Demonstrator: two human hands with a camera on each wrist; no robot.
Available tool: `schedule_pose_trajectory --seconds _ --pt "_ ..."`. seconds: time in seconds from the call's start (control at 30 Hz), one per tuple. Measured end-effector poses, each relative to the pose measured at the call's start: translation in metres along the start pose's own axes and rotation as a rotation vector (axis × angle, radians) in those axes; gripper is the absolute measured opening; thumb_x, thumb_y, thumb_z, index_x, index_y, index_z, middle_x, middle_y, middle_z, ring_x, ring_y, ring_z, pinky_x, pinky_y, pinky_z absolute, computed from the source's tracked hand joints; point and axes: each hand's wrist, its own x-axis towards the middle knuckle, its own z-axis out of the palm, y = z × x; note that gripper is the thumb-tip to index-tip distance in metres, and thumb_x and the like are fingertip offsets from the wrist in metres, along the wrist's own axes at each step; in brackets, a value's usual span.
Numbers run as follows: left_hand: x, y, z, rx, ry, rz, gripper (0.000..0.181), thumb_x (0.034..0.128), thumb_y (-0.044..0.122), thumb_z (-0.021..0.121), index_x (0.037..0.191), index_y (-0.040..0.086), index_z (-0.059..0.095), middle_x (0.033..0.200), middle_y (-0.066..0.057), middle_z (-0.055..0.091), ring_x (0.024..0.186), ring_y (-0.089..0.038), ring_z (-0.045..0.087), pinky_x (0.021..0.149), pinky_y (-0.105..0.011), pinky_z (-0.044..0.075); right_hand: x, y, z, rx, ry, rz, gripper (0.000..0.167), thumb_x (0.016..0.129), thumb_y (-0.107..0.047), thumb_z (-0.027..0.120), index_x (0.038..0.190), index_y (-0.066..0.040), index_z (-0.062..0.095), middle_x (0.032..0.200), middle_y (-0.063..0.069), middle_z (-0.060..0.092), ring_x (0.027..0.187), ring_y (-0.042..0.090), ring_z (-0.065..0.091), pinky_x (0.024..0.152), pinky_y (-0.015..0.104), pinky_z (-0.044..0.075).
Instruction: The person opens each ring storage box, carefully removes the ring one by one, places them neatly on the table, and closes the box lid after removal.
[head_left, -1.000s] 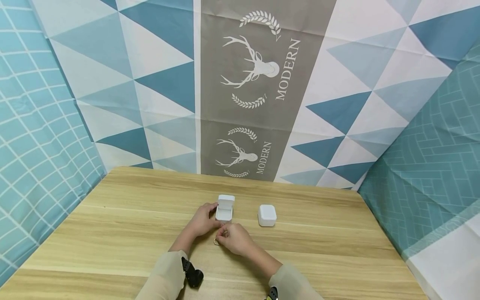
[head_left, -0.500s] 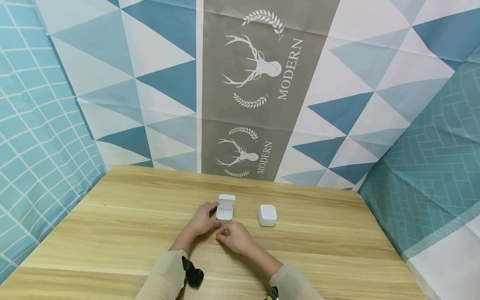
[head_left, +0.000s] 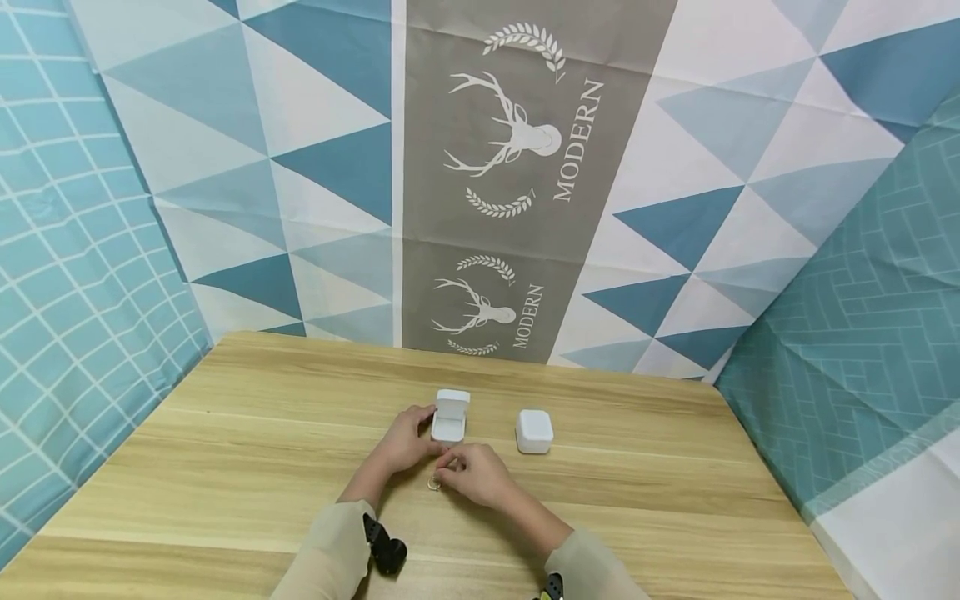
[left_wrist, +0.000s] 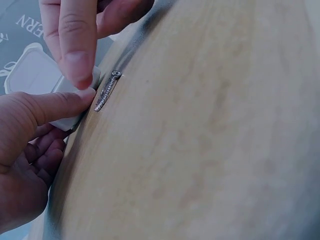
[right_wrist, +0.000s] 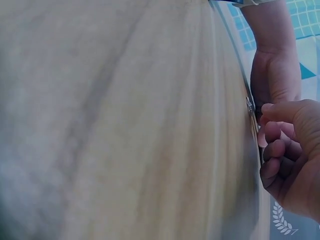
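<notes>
My left hand (head_left: 405,439) holds a small white ring box (head_left: 448,427) at its left side, thumb along the front. The box's lid stands up, and a pale interior shows. In the left wrist view, a ring (left_wrist: 107,91) set with a row of small clear stones lies on the wooden table just in front of the box. My right hand (head_left: 474,475) hovers beside the ring, with its index finger pointing down and its thumb apart. In the right wrist view the other fingers of this hand (right_wrist: 295,155) are bent, and the ring (right_wrist: 251,112) shows close to the thumb tip.
A second white box (head_left: 534,432), shut, stands right of the open one. The wooden table (head_left: 645,500) stretches to both sides. Patterned cloth (head_left: 487,208) hangs behind it and at both sides. A black strap with a round part (head_left: 388,553) is on the left wrist.
My right fingertips have drawn slightly to the right, so more of the ring shows. The left hand and both boxes have not visibly moved.
</notes>
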Motion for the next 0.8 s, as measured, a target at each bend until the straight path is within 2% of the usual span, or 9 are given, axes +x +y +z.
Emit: schedule_pose_trajectory --seconds 0.23,0.43,0.63,0.8 --pt "-0.001 0.001 0.0 0.02 0.008 0.009 0.071 0.0703 0.012 0.08 0.13 -0.01 0.048 0.123 -0.022 0.056 0.121 -0.038 0.048 0.106 -0.05 0.037 0.001 0.003 -0.008 0.074 0.006 0.025 0.014 0.087 -0.021 0.066 0.089 -0.008 0.071 0.051 -0.007 0.052 0.04 -0.001 0.04 0.038 0.014 0.03" --pt "-0.001 0.001 0.0 0.011 0.007 0.012 0.07 0.0711 0.012 0.08 0.13 -0.009 0.048 0.122 -0.022 0.056 0.121 -0.037 0.048 0.106 -0.05 0.036 0.002 0.005 -0.014 0.108 0.032 0.033 0.016 0.087 -0.022 0.065 0.09 -0.007 0.071 0.061 0.004 0.063 0.044 0.0 0.045 0.04 0.015 0.035" --pt "-0.002 0.001 0.0 0.019 0.02 0.023 0.072 0.0685 0.012 0.081 0.129 -0.01 0.048 0.121 -0.022 0.057 0.118 -0.037 0.05 0.105 -0.05 0.038 0.003 0.004 -0.018 0.107 0.104 0.025 0.017 0.087 -0.024 0.065 0.089 -0.008 0.071 0.069 0.004 0.065 0.053 0.002 0.051 0.048 0.017 0.044" --pt "-0.002 0.001 0.0 0.023 0.029 0.029 0.073 0.0672 0.012 0.082 0.129 -0.01 0.049 0.12 -0.021 0.058 0.117 -0.037 0.051 0.104 -0.05 0.038 0.003 0.004 -0.02 0.079 0.191 0.007 0.014 0.086 -0.021 0.066 0.087 -0.008 0.072 0.075 0.001 0.066 0.063 0.002 0.052 0.057 0.016 0.046"
